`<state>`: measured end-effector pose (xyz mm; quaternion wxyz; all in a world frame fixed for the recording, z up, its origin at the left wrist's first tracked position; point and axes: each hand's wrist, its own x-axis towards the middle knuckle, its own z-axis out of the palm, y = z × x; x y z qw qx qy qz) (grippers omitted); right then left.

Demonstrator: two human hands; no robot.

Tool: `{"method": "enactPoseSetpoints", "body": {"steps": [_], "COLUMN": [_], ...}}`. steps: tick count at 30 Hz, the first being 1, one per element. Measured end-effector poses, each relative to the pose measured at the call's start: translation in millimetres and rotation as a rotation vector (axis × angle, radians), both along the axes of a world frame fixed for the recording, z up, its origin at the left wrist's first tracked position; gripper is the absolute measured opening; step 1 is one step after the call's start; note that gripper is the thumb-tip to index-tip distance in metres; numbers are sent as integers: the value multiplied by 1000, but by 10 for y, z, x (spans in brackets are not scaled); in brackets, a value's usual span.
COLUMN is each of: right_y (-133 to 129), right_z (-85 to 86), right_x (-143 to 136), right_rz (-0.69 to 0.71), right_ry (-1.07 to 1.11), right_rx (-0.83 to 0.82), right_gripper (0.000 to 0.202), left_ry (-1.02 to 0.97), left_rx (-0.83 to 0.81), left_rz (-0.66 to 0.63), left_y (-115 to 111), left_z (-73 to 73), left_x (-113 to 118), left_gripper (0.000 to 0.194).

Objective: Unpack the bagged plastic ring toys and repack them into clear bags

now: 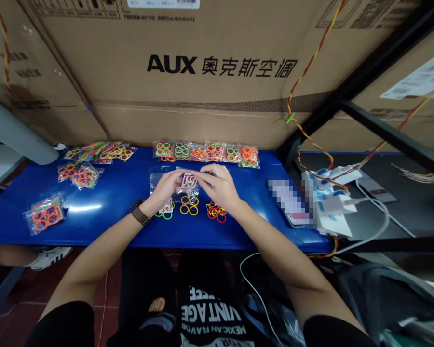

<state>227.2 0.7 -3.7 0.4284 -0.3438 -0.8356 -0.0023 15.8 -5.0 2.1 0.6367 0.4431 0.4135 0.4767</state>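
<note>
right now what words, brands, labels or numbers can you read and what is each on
"AUX 奥克斯空调": cardboard box
"VINTAGE": black shirt, upside down
"MEXICAN FLAVOR": same shirt, upside down
"FOR": same shirt, upside down
Too small or blurred: the held card, the white label at the picture's top edge, the box's fine print and the orange logo.

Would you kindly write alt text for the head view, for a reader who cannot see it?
A left hand and a right hand hold a printed card above a blue table. Yellow rings and red rings lie nearer the front edge; bagged rings line the far edge.
</note>
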Motion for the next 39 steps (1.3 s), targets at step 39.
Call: {"method": "enactPoseSetpoints", "body": {"steps": [39], "right_y": [52], "right_z": [92], "right_x": [75], "right_rz": [-89], "right_ry": [118], "right_rx": [-28], "right_gripper": [19], "left_ry": [-116], "left_rx": [-113], "left_rz": [-10], "left_y": [-40], "left_z": [57], "left_x": [-2], "left_gripper": [27]}}
